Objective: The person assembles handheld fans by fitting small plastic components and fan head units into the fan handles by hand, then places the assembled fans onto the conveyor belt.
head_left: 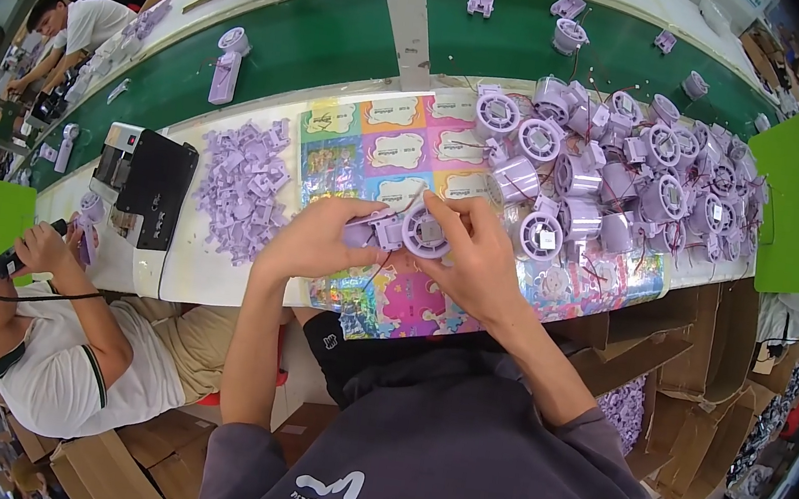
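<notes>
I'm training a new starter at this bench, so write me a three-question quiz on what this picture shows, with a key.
1. True or false: the person's right hand is empty.
2. Where does the heap of purple housings lie?
a) on the floor
b) on the right part of the table
c) inside a cardboard box
3. What lies on the table between the black panel and the multicoloured sheet?

Key:
1. False: it holds a round purple housing.
2. b
3. A pile of small purple pieces.
</notes>
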The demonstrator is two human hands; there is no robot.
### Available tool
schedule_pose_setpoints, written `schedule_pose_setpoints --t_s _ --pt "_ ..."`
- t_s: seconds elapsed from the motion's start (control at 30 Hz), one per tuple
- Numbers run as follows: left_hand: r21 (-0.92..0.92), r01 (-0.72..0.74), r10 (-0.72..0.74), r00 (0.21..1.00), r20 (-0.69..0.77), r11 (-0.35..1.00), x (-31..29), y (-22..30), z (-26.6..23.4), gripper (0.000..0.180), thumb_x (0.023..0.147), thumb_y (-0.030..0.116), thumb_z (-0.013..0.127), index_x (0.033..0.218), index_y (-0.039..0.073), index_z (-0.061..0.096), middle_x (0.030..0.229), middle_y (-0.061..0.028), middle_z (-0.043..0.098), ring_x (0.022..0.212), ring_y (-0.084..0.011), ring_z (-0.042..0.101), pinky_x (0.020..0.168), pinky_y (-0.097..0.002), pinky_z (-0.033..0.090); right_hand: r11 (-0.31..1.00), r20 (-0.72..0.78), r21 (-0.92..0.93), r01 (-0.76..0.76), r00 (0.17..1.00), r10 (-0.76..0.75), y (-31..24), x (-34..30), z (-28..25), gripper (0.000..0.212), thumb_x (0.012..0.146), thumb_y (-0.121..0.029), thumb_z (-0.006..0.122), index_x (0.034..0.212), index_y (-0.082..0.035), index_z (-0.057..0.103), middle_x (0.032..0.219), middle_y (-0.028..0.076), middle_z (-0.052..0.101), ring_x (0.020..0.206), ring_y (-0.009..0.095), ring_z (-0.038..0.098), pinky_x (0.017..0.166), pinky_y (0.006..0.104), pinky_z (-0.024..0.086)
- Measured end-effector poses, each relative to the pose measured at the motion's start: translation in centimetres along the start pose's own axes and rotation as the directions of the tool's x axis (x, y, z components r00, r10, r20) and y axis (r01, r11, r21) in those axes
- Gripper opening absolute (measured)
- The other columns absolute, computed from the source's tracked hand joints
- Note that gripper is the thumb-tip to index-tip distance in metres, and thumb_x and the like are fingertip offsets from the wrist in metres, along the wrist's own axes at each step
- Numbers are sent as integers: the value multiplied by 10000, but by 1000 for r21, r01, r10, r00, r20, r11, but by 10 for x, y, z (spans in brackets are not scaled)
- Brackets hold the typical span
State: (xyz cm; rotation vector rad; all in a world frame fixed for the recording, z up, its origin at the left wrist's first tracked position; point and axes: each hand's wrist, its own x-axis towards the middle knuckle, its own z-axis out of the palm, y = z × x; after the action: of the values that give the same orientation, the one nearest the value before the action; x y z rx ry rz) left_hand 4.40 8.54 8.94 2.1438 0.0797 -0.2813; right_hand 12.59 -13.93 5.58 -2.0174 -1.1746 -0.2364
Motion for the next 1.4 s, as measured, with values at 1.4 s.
schedule_pose_setpoints --t_s 1.4 --pt "-192 472 -418 440 -795 860 233 -178 -177 454 794 408 752 1087 62 758 1083 -196 736 1029 -360 699 897 -418 525 964 135 133 -230 968 212 29 6 57 170 815 -91 682 978 -45 663 927 125 641 871 332 637 795 425 514"
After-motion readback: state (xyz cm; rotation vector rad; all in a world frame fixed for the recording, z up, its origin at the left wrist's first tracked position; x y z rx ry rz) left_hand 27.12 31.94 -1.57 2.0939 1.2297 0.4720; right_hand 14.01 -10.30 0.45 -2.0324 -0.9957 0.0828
